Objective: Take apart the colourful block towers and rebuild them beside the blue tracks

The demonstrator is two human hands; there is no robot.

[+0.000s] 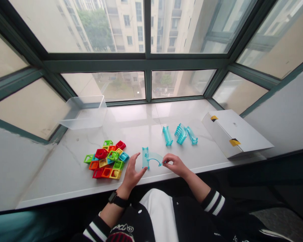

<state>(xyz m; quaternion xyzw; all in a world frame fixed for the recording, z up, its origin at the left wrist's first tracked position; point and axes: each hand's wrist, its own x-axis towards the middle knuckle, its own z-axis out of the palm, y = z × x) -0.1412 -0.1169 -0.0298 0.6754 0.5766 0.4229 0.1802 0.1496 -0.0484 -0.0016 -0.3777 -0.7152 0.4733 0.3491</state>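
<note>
My right hand (174, 164) pinches the right end of a curved, clear blue track piece (155, 156) with thumb and fingertips. The curve's left end meets a straight clear blue track piece (145, 158) that lies on the white sill; I cannot tell whether the two are joined. Just left of the straight piece, my left hand (133, 173) is open, thumb and fingers spread, apparently holding nothing. Beyond my right hand lie more blue track pieces: a straight one (167, 136), a stack of curved ones (181, 133) and another short one (192, 135).
To the left of my left hand sits a pile of coloured hollow blocks (108, 159). A clear plastic bin (84, 112) stands at the back left by the window. On the right is a white box (238, 131) with yellow-black tabs. The sill's front edge (78, 194) runs close to my body.
</note>
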